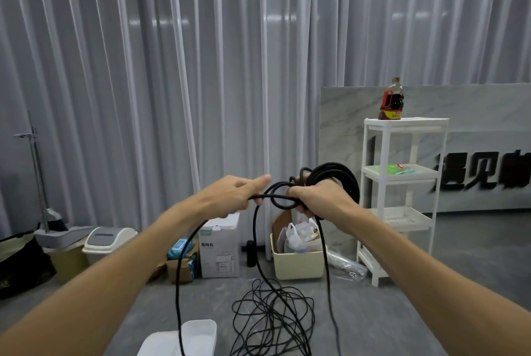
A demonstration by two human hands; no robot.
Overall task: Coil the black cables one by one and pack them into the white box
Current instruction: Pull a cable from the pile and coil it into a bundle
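My right hand (319,194) grips a bundle of loops of thick black cable (342,176), held up at chest height. My left hand (238,192) pinches the same cable just left of the bundle, where a small loop forms between both hands. Loose lengths of the cable hang from the hands to the floor. A tangle of thinner black cable (270,321) lies on the grey floor below. The white box (201,335) sits on the floor at the bottom, left of the tangle, with one hanging strand crossing in front of it.
Along the curtain stand a white cardboard carton (219,252), a beige bin (298,263) with bags, a lidded trash can (109,240) and a small open box (181,261). A white shelf rack (402,197) with a bottle (392,100) on top stands at right.
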